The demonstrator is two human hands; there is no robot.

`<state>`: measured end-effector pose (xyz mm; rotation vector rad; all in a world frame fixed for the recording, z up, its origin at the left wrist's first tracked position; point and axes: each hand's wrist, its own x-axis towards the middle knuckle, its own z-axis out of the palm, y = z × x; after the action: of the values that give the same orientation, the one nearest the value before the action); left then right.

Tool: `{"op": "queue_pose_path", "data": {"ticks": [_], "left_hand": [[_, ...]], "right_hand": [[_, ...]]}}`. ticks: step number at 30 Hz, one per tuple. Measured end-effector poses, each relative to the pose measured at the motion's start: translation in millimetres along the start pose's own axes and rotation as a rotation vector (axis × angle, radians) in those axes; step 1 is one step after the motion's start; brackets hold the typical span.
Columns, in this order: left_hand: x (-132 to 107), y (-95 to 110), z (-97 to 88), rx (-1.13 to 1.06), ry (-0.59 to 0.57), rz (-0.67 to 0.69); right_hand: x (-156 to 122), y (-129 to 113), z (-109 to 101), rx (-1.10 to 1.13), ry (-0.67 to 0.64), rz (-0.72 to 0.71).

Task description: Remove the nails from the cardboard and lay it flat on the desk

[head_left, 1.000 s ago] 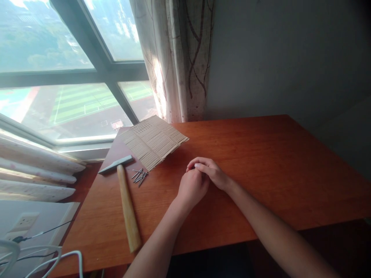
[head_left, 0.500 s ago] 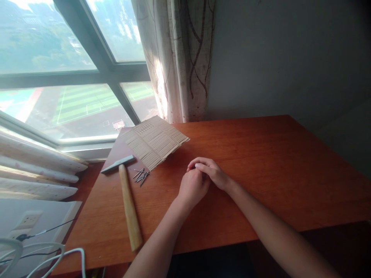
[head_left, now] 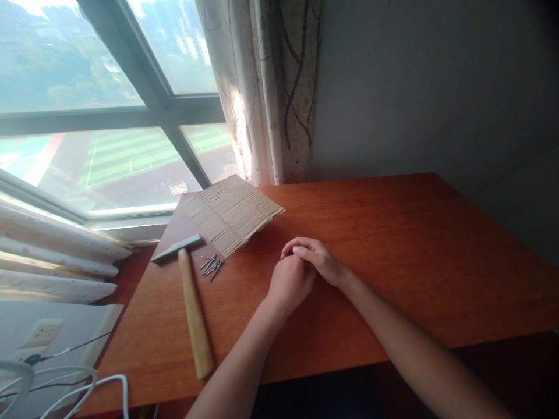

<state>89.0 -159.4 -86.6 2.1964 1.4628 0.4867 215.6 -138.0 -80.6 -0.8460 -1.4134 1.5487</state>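
Note:
My left hand (head_left: 290, 285) is closed like a fist above the near middle of the table, knuckles up. Its fingers curl out of sight, so anything inside is hidden. Over its front lies my right hand (head_left: 324, 261), fingers bent round it and thumb resting near the knuckles. To the left lies a hammer (head_left: 195, 317) with a wooden handle and a grey metal head. Several loose nails (head_left: 212, 267) are heaped beside the hammer head. Behind them a corrugated cardboard sheet (head_left: 238, 212) has a patch of small punched holes near its far corner.
The reddish-brown wooden table (head_left: 393, 244) stands against a grey wall (head_left: 414, 87). Left of it are a window (head_left: 126, 154) and a patterned curtain (head_left: 266, 87). White cables (head_left: 109, 378) and a wall socket (head_left: 45, 333) are at the lower left.

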Motion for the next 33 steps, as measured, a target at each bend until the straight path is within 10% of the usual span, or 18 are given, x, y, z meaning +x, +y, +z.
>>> {"op": "queue_pose_path", "data": {"ticks": [33], "left_hand": [[-0.7, 0.8, -0.4, 0.011, -0.009, 0.016]], "right_hand": [[-0.9, -2.0, 0.1, -0.012, 0.005, -0.005]]}}
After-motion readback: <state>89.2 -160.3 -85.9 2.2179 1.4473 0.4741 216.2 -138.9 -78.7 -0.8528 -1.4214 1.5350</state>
